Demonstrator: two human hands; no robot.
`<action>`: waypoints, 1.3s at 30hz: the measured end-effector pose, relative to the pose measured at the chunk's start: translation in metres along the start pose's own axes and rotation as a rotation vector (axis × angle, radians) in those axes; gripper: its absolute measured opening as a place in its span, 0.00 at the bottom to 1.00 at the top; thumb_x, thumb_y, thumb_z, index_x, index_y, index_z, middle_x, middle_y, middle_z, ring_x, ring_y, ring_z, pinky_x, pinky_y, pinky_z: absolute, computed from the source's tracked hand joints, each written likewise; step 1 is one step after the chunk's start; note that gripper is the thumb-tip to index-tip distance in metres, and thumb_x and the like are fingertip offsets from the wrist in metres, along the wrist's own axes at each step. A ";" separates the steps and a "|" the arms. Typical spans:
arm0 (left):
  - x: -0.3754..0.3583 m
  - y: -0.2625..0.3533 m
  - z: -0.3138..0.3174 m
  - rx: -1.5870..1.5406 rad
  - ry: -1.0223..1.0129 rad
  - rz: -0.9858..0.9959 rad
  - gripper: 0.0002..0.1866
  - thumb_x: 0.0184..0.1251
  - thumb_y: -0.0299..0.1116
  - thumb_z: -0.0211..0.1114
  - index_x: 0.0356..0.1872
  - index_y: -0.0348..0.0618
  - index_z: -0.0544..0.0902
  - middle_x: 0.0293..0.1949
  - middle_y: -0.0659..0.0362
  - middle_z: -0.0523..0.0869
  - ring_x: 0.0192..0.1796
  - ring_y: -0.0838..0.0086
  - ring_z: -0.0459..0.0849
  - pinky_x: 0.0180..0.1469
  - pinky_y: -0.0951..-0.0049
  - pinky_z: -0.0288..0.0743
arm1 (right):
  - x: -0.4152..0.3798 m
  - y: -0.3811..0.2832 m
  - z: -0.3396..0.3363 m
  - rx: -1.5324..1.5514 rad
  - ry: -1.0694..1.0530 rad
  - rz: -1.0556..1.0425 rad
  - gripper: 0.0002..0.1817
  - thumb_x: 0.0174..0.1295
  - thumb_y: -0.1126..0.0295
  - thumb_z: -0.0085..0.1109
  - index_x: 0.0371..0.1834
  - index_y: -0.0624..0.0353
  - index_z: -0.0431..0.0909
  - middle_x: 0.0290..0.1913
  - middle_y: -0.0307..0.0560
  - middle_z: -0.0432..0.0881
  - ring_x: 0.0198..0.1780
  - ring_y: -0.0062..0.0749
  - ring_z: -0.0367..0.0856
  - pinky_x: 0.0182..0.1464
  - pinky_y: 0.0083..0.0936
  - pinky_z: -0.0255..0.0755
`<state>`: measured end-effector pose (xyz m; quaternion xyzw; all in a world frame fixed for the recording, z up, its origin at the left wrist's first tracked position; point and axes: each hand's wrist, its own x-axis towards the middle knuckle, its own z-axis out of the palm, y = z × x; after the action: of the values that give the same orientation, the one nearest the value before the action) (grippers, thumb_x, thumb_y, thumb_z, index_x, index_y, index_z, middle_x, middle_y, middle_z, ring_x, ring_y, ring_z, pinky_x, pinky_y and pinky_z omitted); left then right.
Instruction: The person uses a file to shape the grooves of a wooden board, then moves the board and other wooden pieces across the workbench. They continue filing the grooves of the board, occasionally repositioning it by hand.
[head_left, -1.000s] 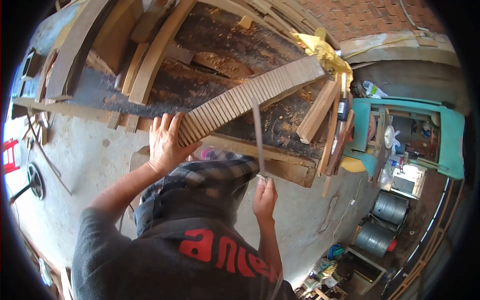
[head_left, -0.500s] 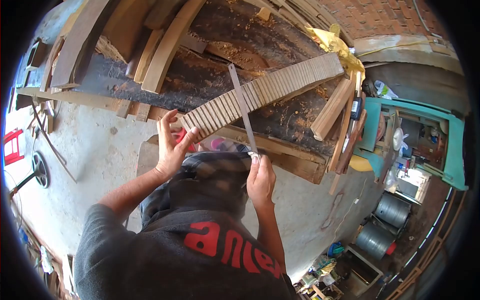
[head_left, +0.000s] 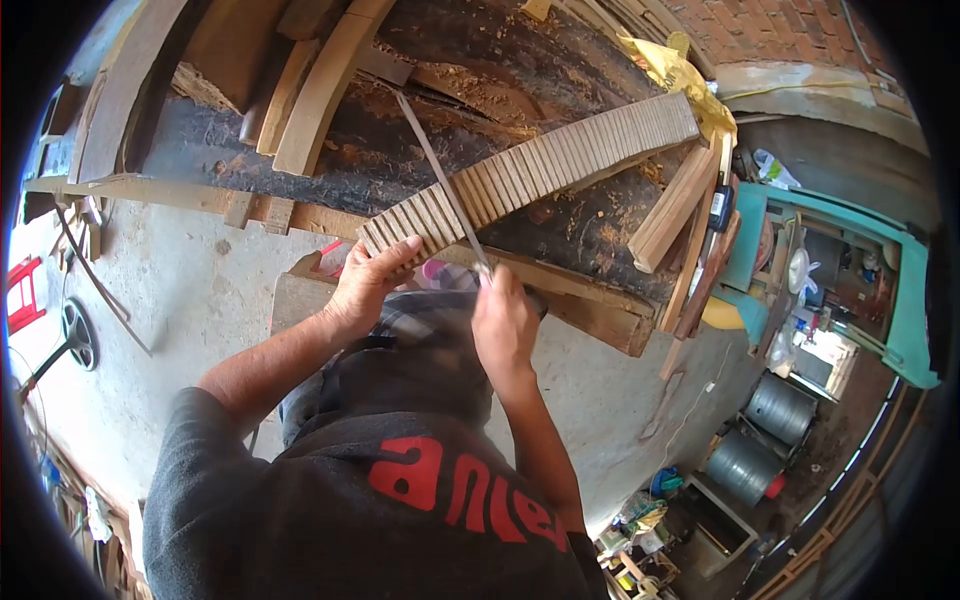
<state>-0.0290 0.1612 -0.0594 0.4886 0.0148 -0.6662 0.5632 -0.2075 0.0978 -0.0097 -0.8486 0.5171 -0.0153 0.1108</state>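
Note:
A long, slightly curved wooden piece [head_left: 570,155] with many close grooves across its face lies aslant over the bench. My left hand [head_left: 370,285] grips its near end, the thumb on the grooved face and the other fingers partly hidden beneath. My right hand [head_left: 505,322] is closed around the lower end of a long, narrow saw blade [head_left: 432,158], where pale wrapping shows. The blade lies across the grooved face, a little right of my left thumb, and its far tip reaches past the wood's upper edge.
Sawdust and chips cover the dark workbench [head_left: 370,160]. Curved timber pieces [head_left: 330,90] stand at its left. Short wooden blocks [head_left: 675,210] and a black-cased tape measure [head_left: 719,205] are at the right, below a yellow bag [head_left: 680,75]. A green frame [head_left: 910,290] stands farther right.
My right hand and the blade have moved up and left along the wood, and the blade leans more to the left. My left hand has closed onto the near end, thumb now on its face.

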 end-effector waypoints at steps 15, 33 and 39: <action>-0.007 0.019 0.009 0.057 -0.061 0.088 0.20 0.64 0.41 0.70 0.52 0.41 0.80 0.44 0.59 0.86 0.47 0.76 0.83 0.52 0.70 0.79 | 0.012 -0.016 0.001 0.066 0.005 0.037 0.09 0.69 0.66 0.55 0.35 0.60 0.69 0.32 0.56 0.78 0.33 0.54 0.81 0.32 0.42 0.76; -0.002 0.010 0.001 0.120 -0.051 0.151 0.18 0.66 0.40 0.69 0.48 0.37 0.78 0.42 0.59 0.85 0.44 0.77 0.83 0.50 0.73 0.79 | -0.026 0.016 0.002 0.068 -0.018 0.043 0.08 0.64 0.69 0.57 0.34 0.60 0.70 0.31 0.55 0.77 0.32 0.54 0.80 0.32 0.43 0.75; 0.002 0.005 -0.002 0.118 -0.050 0.167 0.19 0.65 0.38 0.70 0.49 0.36 0.79 0.42 0.58 0.86 0.43 0.77 0.84 0.50 0.74 0.79 | -0.071 0.044 -0.020 0.116 0.008 0.050 0.08 0.66 0.68 0.55 0.35 0.62 0.72 0.29 0.54 0.76 0.29 0.53 0.79 0.29 0.42 0.72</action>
<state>-0.0235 0.1590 -0.0591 0.5038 -0.0791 -0.6285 0.5872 -0.2816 0.1372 0.0072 -0.8276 0.5366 -0.0459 0.1582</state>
